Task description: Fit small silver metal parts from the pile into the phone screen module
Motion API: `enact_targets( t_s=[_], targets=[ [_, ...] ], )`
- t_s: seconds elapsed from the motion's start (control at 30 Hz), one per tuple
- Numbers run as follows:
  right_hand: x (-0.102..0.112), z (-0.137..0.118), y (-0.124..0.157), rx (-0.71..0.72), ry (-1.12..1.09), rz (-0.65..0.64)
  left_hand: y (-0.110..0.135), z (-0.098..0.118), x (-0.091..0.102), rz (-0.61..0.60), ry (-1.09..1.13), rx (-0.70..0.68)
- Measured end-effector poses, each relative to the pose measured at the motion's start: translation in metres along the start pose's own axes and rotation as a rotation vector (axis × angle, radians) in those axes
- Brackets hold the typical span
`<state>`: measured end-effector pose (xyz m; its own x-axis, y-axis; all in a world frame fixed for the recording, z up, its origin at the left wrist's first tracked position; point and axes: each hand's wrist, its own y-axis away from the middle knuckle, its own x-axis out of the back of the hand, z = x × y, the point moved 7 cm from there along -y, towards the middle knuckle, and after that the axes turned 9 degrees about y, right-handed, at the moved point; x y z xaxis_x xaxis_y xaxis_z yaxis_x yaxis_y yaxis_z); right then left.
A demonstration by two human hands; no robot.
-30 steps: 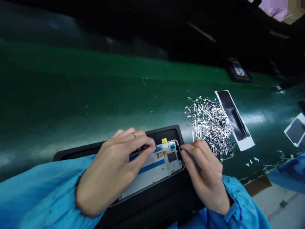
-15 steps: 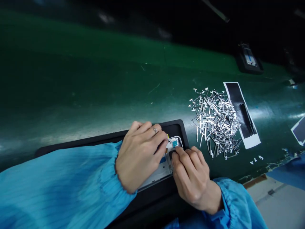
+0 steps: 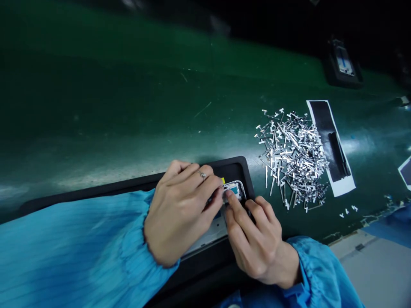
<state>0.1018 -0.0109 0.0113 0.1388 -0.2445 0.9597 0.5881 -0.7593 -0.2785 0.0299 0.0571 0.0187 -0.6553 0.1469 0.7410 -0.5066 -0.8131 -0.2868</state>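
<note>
A silver phone frame [image 3: 208, 239] lies in a black tray [image 3: 242, 164], with a small teal square near its top end and a yellow tab by its edge. My left hand [image 3: 184, 209], wearing a ring, arches over the frame. Its thumb and fingertips are pinched together near the top, and whatever sits between them is hidden. From the other side, my right hand [image 3: 255, 239] has its index fingertip pressed on the frame beside the teal square. Its remaining fingers are curled, and I cannot make out anything in them.
Right of the tray, many thin silver flex strips [image 3: 293, 156] lie heaped on the green table [image 3: 144, 115]. A white-edged black sheet [image 3: 342, 188] touches the heap, with a dark strip on it. Another phone frame [image 3: 345, 62] rests in a tray at the far right.
My right index finger has shifted up and left across the frame's top end, closer to my left fingertips. My left hand has moved slightly left. The view has shifted a little.
</note>
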Motion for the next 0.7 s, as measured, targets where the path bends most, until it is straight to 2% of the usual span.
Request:
enact_targets(
  t_s=[0.7],
  targets=[
    [-0.0009,0.0013,-0.0018,0.006,-0.013,-0.039,0.0025,-0.0006,0.0,-0.012,0.014,0.008]
  ],
)
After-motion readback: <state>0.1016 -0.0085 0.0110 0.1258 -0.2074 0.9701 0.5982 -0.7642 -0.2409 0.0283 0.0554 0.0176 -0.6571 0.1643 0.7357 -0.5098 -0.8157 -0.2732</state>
